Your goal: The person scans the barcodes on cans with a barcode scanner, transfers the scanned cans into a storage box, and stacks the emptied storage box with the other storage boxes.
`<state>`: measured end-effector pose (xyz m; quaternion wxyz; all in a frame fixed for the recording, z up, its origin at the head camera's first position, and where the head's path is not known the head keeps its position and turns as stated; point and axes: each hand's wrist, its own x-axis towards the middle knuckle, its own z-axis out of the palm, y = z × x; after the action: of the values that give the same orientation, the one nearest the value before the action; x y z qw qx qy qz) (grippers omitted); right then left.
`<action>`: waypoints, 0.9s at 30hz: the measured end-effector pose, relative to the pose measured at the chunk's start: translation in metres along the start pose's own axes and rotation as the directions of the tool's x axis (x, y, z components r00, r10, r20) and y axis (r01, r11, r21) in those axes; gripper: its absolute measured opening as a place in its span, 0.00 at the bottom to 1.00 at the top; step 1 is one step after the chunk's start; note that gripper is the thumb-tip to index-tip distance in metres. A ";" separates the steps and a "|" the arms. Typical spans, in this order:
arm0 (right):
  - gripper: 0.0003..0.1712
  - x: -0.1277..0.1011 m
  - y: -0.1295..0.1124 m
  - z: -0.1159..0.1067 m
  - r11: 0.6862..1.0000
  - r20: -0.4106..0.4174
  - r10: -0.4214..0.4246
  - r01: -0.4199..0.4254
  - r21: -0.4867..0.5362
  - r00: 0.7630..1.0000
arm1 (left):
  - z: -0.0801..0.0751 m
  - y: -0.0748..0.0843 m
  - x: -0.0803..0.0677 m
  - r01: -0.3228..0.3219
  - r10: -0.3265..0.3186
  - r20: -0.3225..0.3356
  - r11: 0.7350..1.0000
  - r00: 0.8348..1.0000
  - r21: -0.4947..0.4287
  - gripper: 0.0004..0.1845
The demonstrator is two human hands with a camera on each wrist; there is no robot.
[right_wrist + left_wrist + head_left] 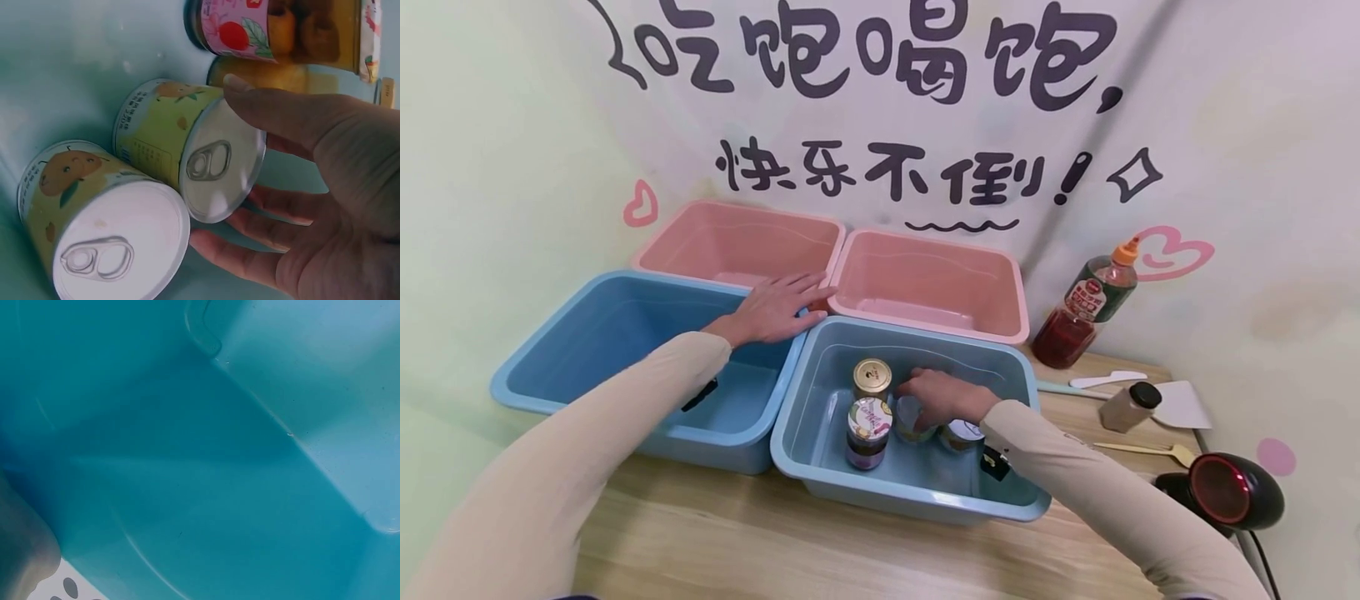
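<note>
My right hand (928, 398) reaches into the front right blue bin (820, 367) and grips a yellow-green pull-tab can (187, 144), thumb on one side and fingers on the other. A second matching can (106, 219) stands right beside it. In the same bin are a gold-lidded jar (872, 379) and a jar with a colourful lid (868, 429). A fruit jar with a pink label (275, 28) lies just behind the cans. My left hand (782, 307) rests flat, fingers straight, on the rims where the bins meet. The left wrist view shows only the blue bin's inside (206, 475).
The front left blue bin (550, 342) and two pink bins (737, 242) (932, 279) behind hold nothing I can see. At the right on the wooden table (737, 542) are a sauce bottle (1086, 304), a small spice jar (1131, 407), a white spatula (1183, 404), a gold fork (1150, 450) and a black scanner (1232, 492).
</note>
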<state>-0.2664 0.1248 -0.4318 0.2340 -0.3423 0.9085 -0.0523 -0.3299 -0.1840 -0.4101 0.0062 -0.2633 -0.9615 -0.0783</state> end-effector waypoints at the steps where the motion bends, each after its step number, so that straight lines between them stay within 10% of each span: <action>1: 0.33 0.001 0.000 0.001 1.000 -0.003 0.000 0.000 -0.001 1.000 | 0.000 0.000 0.000 -0.001 0.001 -0.001 1.000 1.000 0.001 0.34; 27: 0.31 0.010 0.000 0.015 0.994 -0.001 -0.016 0.016 -0.112 1.000 | 0.000 -0.002 0.000 -0.011 0.011 -0.022 1.000 1.000 -0.001 0.33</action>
<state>-0.2664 0.1193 -0.4489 0.2133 -0.3622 0.9074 -0.0034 -0.3310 -0.1853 -0.4108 0.0174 -0.2679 -0.9598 -0.0816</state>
